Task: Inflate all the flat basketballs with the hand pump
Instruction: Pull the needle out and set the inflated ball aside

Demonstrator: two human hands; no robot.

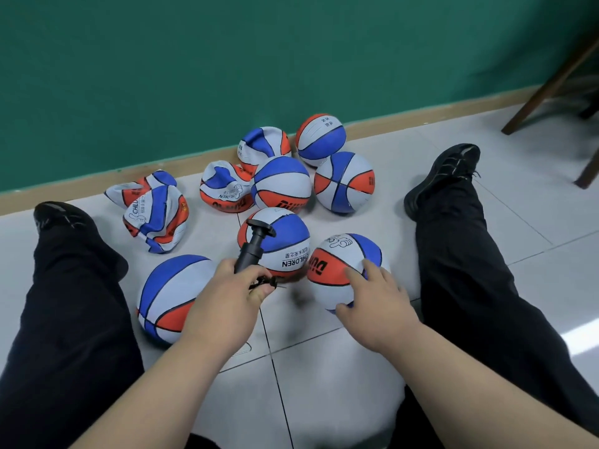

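Ten small basketballs, all red, white and blue, lie on the white tiled floor (pixel 486 254) between the spread legs of a person sitting there.

Six are round. The farthest ball (pixel 319 139) sits against the skirting board (pixel 405 124) at the floor's far edge. Two more round balls (pixel 281 186) (pixel 344 181) sit side by side just in front of it. The middle ball (pixel 285 234) is nearer the person. The near right ball (pixel 330 264) is touching it. The near left ball (pixel 168 293) lies apart, close to the left leg.

Four are flat and crumpled. One flat ball (pixel 264 145) is by the skirting, a second flat ball (pixel 223 189) leans on the central cluster, and a pair of flat balls (pixel 139 186) (pixel 155 218) lies heaped together towards the left shoe (pixel 55 218).

There is one hand pump (pixel 251 251), black, with a T-handle pointing away from the person. The left hand (pixel 227 293) has its fingers curled round the pump's lower end, in front of the middle ball. A thin black fitting (pixel 265 281) sticks out by the thumb.

The right hand (pixel 372 296) rests with its fingers spread on top of the near right ball, not curled round it.

Two black shoes and black trousers frame the scene, with the right shoe (pixel 447 173) towards the far right. Two dark wooden furniture legs (pixel 551 76) (pixel 588 166) stand at the floor's far right corner, before a green wall (pixel 194 59).
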